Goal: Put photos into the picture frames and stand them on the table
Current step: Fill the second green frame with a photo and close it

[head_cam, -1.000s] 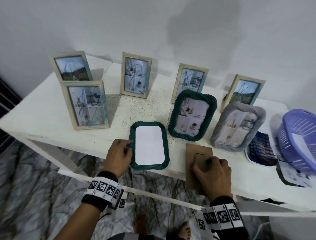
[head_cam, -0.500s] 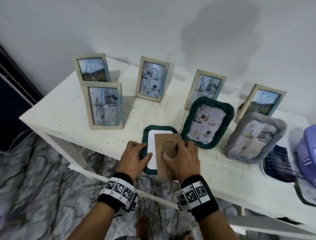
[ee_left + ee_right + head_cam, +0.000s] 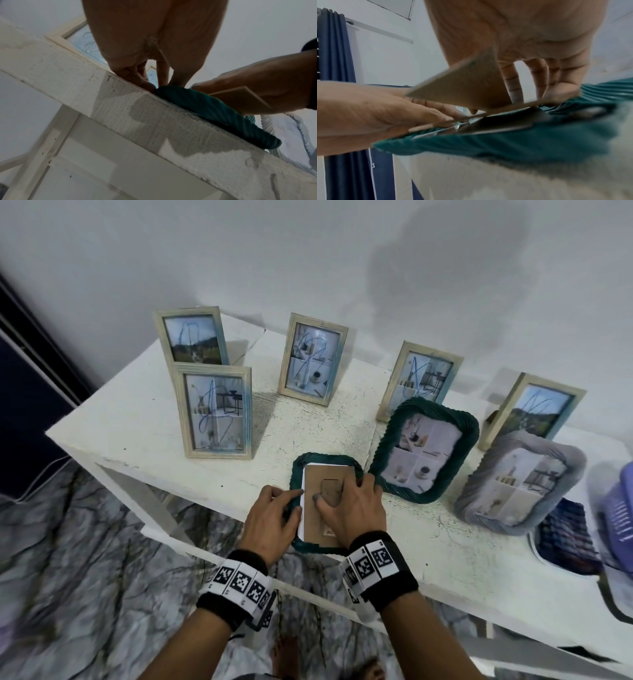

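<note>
I see left grip [image 3: 274,515] pinching green frame [image 3: 325,456] rim; right grip [image 3: 352,508] clamped on brown back board [image 3: 317,527] over white photo [image 3: 302,525]. Frame flat on counter [image 3: 171,440] edge.

The backing board [image 3: 317,481] hides most of the white photo [image 3: 302,523]; the purple basket [image 3: 616,501] is blurred and edge-cropped.
</note>
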Demonstrator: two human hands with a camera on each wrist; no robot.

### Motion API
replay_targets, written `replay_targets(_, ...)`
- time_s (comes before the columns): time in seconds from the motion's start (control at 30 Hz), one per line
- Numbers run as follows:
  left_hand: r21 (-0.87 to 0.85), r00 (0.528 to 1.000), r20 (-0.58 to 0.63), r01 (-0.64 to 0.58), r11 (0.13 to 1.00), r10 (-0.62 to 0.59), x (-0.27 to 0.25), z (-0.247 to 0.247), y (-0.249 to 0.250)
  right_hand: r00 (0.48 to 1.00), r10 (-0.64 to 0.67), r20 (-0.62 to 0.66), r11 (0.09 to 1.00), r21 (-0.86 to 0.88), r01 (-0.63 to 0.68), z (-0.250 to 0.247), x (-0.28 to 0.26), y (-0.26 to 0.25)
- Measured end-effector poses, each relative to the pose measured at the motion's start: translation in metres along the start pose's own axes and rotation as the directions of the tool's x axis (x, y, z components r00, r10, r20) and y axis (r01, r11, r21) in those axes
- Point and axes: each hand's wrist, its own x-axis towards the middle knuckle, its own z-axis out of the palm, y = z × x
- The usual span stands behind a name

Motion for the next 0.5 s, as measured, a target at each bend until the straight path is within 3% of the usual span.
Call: replay_targets(0.5, 0.015, 1.000, -0.029, -0.013, 1.000, 0.013, -0.0005, 0.0032, 0.0002, 0.999, -0.031, 0.017, 0.999, 0.010, 0.031, 0.0062, 0.0056, 0.0051)
